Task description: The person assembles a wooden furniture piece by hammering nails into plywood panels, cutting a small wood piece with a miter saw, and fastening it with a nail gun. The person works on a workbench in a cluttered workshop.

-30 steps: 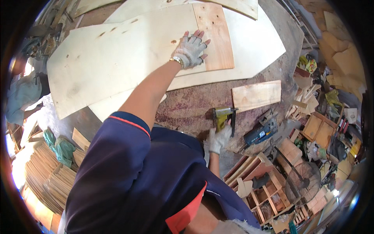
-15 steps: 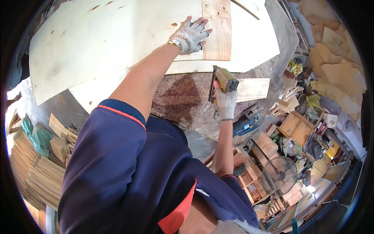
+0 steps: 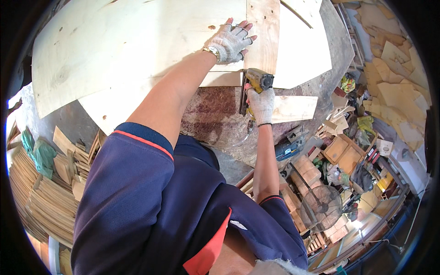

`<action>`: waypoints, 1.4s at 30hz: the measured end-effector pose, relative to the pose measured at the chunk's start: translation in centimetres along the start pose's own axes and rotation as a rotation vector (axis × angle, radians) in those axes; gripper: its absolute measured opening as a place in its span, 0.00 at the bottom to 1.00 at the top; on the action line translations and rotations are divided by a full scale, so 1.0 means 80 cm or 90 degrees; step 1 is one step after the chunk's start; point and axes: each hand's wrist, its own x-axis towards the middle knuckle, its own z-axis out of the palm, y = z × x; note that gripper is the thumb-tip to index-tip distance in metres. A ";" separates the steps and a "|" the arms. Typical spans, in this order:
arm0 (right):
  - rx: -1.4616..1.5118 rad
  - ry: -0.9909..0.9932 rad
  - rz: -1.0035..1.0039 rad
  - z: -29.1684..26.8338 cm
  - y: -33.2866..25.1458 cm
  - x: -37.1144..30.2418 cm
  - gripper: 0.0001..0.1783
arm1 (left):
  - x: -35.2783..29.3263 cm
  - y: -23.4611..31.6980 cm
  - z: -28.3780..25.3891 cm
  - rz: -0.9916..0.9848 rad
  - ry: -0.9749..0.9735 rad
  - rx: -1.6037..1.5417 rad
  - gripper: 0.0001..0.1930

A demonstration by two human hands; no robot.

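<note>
My left hand (image 3: pixel 229 44), in a fingerless knit glove, lies with spread fingers on a pale plywood sheet (image 3: pixel 123 50), its fingertips at the edge of a narrower wooden board (image 3: pixel 264 36). Gripped in my gloved right hand (image 3: pixel 261 106) is a yellow and black nail gun (image 3: pixel 258 80). The tool's head is at the near end of the narrow board; whether it touches the wood I cannot tell. A hose fitting hangs below its handle. Just right of that hand lies a short wooden plank (image 3: pixel 295 108) on the stained worktable (image 3: pixel 208 114).
A blue jigsaw-like power tool (image 3: pixel 289 145) lies at the table's right edge. Beyond it stand a round fan (image 3: pixel 321 207), wooden boxes (image 3: pixel 344 153) and scrap wood. Stacked thin boards (image 3: pixel 50 206) and a green plastic bag (image 3: pixel 43 156) are at the left. A thin strip (image 3: pixel 295 13) lies on the far plywood.
My right hand has brought the nail gun slightly left and up to the narrow board's near end. The left hand stays flat on the wood; the whole view has shifted a little.
</note>
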 end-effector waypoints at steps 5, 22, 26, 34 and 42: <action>-0.280 0.097 -0.205 0.010 -0.002 0.005 0.15 | 0.000 0.000 0.001 0.003 -0.002 -0.003 0.32; 0.013 -0.047 -0.153 -0.037 -0.238 0.217 0.17 | 0.012 -0.002 0.027 -0.112 0.094 -0.207 0.32; 0.044 -0.071 -0.153 -0.015 -0.260 0.285 0.16 | 0.012 -0.003 0.025 -0.104 0.085 -0.198 0.30; -0.012 -0.076 -0.130 0.008 -0.267 0.324 0.16 | 0.011 -0.005 0.011 -0.096 0.043 -0.216 0.32; -0.068 -0.098 -0.101 0.010 -0.274 0.316 0.17 | 0.010 -0.006 0.012 -0.084 0.007 -0.237 0.30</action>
